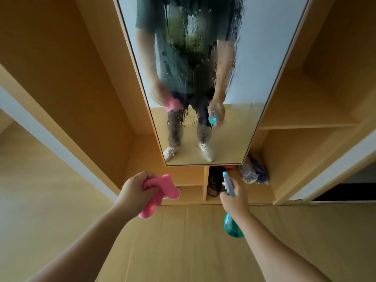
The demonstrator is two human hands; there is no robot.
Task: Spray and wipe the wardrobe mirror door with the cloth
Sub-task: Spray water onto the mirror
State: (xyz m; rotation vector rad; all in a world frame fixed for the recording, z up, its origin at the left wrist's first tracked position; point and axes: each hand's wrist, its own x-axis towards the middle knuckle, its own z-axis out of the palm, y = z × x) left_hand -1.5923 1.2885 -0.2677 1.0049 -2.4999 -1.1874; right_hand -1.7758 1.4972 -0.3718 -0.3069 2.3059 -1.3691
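From the head camera, the wardrobe mirror door (203,78) stood straight ahead, a tall pane in a thin gold-coloured frame, set between open wooden shelves (305,110). Its middle band was wet: droplets and long runs of liquid streaked down the glass, thickest across the centre and thinning toward the lower edge, while the outer strips of the pane looked dry and plain. Through the wet patch the reflection of the person wavered and blurred; the reflected shoes near the bottom edge were clearer.

The left hand (135,192) was held below the mirror's lower edge, apart from the glass, its fingers curled tight around a pink cloth (162,192). The cloth was bunched in the fist, with loose folds hanging out to the right and below.

The right hand (236,198) gripped a spray bottle (232,226) by its neck, fingers wrapped round it. The pale blue-grey spray head pointed up toward the mirror, and the teal translucent body hung beneath the wrist. The nozzle was near the mirror's bottom edge but not touching it.

Behind the bottle, in a low compartment, lay a tangle of black cord (214,184), and to its right a crumpled plastic bag (251,173).
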